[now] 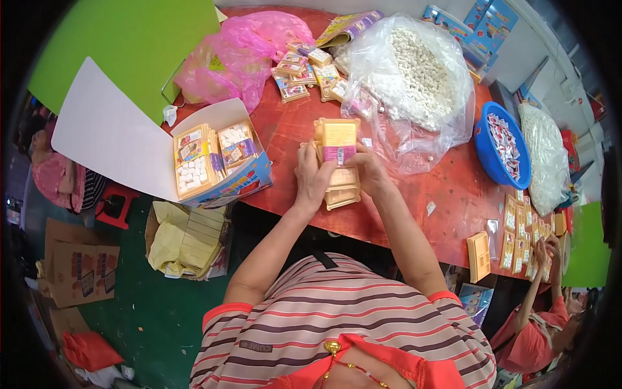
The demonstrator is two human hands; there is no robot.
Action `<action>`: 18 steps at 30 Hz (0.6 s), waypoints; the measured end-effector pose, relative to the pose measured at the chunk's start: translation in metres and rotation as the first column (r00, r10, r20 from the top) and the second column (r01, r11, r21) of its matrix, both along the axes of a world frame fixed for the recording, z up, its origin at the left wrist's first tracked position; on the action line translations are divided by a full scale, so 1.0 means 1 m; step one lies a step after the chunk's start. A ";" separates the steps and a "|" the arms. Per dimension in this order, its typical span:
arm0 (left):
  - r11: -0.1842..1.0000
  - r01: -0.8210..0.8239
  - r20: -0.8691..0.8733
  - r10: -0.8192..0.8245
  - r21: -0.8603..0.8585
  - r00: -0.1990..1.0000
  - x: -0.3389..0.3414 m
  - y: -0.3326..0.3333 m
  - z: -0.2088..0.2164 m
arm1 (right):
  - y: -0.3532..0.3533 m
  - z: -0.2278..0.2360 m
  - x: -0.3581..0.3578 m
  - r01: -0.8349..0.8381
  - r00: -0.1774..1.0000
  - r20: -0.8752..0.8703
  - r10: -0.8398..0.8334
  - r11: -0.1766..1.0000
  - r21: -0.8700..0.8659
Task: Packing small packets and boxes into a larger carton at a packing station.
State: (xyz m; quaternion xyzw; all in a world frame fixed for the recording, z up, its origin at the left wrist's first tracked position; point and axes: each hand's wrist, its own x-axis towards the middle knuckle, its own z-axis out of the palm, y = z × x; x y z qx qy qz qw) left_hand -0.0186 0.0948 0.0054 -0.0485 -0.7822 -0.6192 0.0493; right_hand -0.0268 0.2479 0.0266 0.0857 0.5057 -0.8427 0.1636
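Both my hands grip a pale orange plastic tray [339, 133] in front of me, its back turned up and a pink-purple paper band [339, 154] around its middle. My left hand [312, 174] closes on its left side, with the thumb on the band's edge. The fingers of my right hand [369, 170] wrap its right side. Below it, toward the table's front edge, more orange trays [342, 194] show; whether they touch the held one I cannot tell. To the left, an open carton [249, 176] contains banded trays [193, 162] filled with white pieces.
Loose banded packs [295, 71] lie at the back beside a pink bag [249, 45]. A clear bag of white pieces [421, 71] stands back right, near a blue basin [483, 133] of small sachets. At far right, a co-worker's hands [547, 249] are over rows of trays [518, 223].
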 end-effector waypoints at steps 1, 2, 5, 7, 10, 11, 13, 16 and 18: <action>0.997 -0.004 -0.034 0.001 -0.082 0.999 0.003 0.003 0.002 | 0.004 -0.006 0.003 0.006 0.999 -0.037 -0.009 0.997 -0.077; 0.997 -0.008 -0.032 0.005 -0.077 0.999 0.008 0.007 0.009 | 0.011 -0.012 0.007 0.016 0.997 -0.071 -0.027 0.988 -0.153; 0.983 -0.024 -0.395 -0.051 -0.182 0.917 0.027 0.019 0.016 | 0.027 -0.017 0.029 0.023 0.986 -0.157 -0.057 0.978 -0.209; 0.986 -0.001 -0.488 -0.081 -0.166 0.869 0.043 0.028 0.019 | 0.034 -0.013 0.045 0.009 0.972 -0.224 -0.069 0.966 -0.258; 0.981 0.169 -0.602 -0.192 -0.095 0.775 0.059 0.033 0.022 | 0.038 -0.003 0.063 0.063 0.905 -0.409 -0.118 0.987 -0.145; 0.970 0.232 -0.576 -0.234 -0.078 0.783 0.063 0.032 0.022 | 0.038 -0.003 0.066 0.160 0.865 -0.491 -0.105 0.985 0.070; 0.960 0.274 -0.514 -0.264 -0.058 0.816 0.065 0.032 0.007 | 0.039 0.002 0.077 0.236 0.867 -0.495 -0.054 0.920 0.314; 0.931 0.364 -0.429 -0.339 -0.025 0.837 0.062 0.033 -0.011 | 0.058 -0.033 0.084 0.147 0.921 -0.388 0.025 0.901 0.407; 0.932 0.361 -0.403 -0.326 0.011 0.855 0.063 0.034 -0.007 | 0.057 -0.031 0.084 0.141 0.937 -0.349 -0.027 0.942 0.305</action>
